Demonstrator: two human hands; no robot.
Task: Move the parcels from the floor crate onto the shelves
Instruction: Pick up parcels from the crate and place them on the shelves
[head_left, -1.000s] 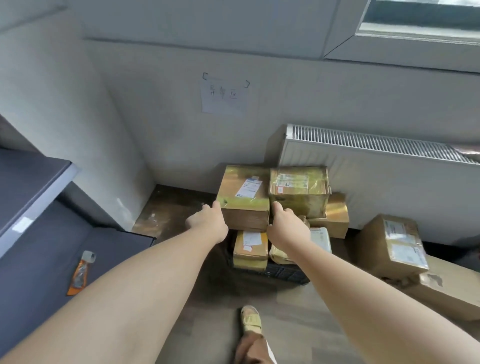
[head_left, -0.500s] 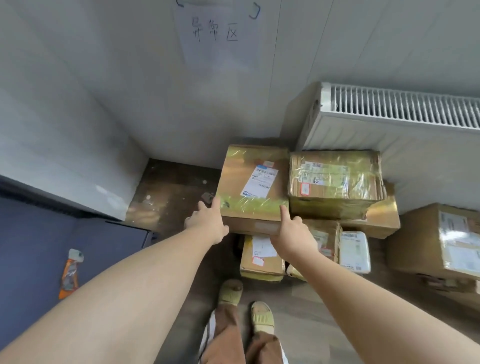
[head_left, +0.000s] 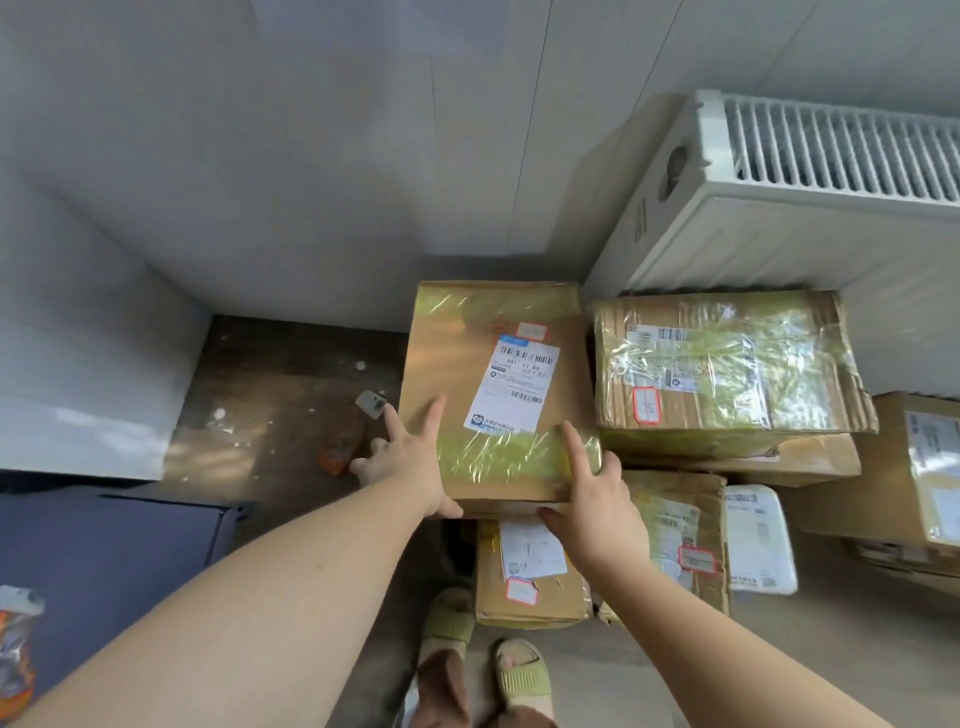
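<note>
A brown cardboard parcel (head_left: 498, 384) with a white shipping label and yellowish tape lies on top of the stack in the floor corner. My left hand (head_left: 410, 462) rests on its near left corner, fingers spread and straight, thumb against the near face. At the near right corner lies my right hand (head_left: 597, 499), index finger straight along the top, thumb stretched along the near edge. The parcels hide almost all of the crate. A dark blue shelf (head_left: 104, 561) is low on the left.
A taped box (head_left: 727, 374) sits right beside the parcel. Below are a smaller box (head_left: 524, 577), a worn box (head_left: 680, 535) and a white mailer bag (head_left: 758, 540). A radiator (head_left: 831, 171) stands at the right wall. My slippered feet (head_left: 519, 675) are close to the stack.
The view has come closer and tilted down onto the stack. Both hands have slid from the parcel's near edge further onto its top corners. The parcel itself has not visibly lifted.
</note>
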